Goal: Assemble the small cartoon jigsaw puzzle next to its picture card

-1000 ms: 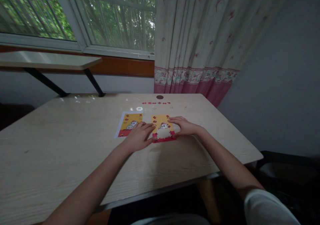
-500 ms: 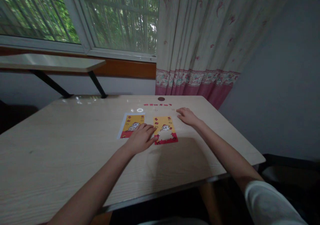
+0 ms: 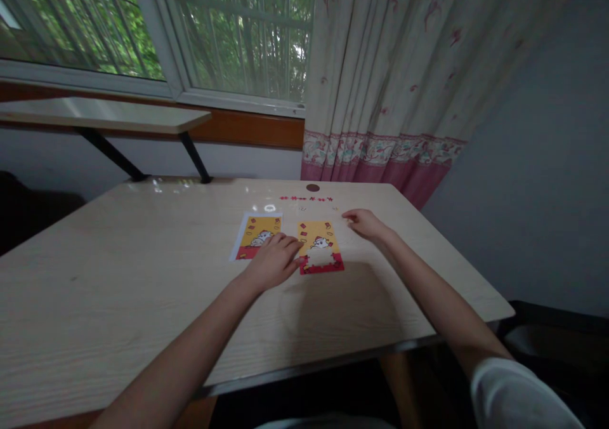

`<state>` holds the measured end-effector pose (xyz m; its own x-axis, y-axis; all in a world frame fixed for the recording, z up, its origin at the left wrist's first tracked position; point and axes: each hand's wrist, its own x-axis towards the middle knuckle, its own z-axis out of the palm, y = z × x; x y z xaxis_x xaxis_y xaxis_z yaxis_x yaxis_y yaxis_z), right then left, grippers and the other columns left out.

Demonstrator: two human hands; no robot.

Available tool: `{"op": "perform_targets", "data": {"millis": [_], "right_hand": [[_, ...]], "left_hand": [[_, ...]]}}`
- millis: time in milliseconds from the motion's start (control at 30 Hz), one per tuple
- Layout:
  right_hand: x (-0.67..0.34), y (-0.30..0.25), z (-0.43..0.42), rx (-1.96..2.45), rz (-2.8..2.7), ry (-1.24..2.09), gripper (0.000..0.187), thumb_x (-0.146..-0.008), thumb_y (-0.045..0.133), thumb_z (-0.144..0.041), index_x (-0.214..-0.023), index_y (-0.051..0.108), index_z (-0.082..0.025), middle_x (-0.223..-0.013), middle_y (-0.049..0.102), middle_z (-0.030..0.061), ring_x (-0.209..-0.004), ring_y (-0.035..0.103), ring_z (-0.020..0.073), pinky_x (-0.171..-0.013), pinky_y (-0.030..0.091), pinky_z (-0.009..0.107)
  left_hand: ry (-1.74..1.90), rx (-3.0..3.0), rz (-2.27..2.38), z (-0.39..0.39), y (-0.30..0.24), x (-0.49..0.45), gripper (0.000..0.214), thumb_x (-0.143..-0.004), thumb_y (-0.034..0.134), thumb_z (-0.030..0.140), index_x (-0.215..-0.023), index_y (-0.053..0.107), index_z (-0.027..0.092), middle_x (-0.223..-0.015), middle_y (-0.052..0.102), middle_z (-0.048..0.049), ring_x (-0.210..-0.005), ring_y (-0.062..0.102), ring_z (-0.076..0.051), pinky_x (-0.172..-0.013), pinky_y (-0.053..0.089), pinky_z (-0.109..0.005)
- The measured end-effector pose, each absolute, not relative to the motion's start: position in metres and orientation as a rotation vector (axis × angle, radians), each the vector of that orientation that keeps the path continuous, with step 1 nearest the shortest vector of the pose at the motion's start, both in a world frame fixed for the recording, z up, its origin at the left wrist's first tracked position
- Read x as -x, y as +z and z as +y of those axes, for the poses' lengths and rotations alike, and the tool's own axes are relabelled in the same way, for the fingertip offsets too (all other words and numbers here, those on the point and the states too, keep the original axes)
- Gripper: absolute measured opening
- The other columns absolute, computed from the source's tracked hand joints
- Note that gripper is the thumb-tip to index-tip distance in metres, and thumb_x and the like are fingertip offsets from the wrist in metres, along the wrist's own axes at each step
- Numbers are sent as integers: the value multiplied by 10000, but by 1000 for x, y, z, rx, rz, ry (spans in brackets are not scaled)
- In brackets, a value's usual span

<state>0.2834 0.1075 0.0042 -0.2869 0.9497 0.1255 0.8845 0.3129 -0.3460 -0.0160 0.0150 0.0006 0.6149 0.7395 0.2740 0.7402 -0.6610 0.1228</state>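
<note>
A yellow and red jigsaw puzzle (image 3: 320,231) with a white cartoon animal lies flat on the table. Its lower middle has a gap where pale surface shows. My left hand (image 3: 275,261) rests palm down with fingers spread, fingertips at the puzzle's left edge, partly covering a matching picture sheet (image 3: 250,232). To the right of the puzzle, my right hand (image 3: 367,224) is low over the table, thumb and fingers pinched together; anything between them is too small to make out. Pale loose pieces (image 3: 303,209) lie beyond the puzzle, behind them a row of red puzzle pieces (image 3: 307,198).
The wooden table (image 3: 143,289) has a dark round disc (image 3: 313,188) near its back edge. A raised shelf (image 3: 118,115) on black legs stands at the back left. Behind are a window and a patterned curtain (image 3: 371,99).
My right hand's fingers have drawn together into a pinch near the pale pieces. My left hand stays at the puzzle's edge. The whole view has shifted slightly.
</note>
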Motion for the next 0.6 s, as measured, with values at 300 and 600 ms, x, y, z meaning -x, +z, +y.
{"op": "perform_targets", "data": {"millis": [300,600], "right_hand": [[-293,-4,94,1413,-2243,369,288,-766,657,-233,-1041,684,-152,-1030,679,102,-920,622,202,-824,485,337],[-287,-1,91,1411,-2236,366,183,-735,663,-189,-907,688,-133,-899,679,93,-818,603,182,-760,456,304]], "left_hand": [[-495,2825,-1280,16,0,17,320,-919,447,366,-1152,560,178,-1135,604,-90,-1044,486,-267,-924,394,-434],[-543,2829,-1280,16,-1,18,307,-910,459,364,-1127,577,183,-1114,616,-87,-1026,493,-273,-912,401,-438]]}}
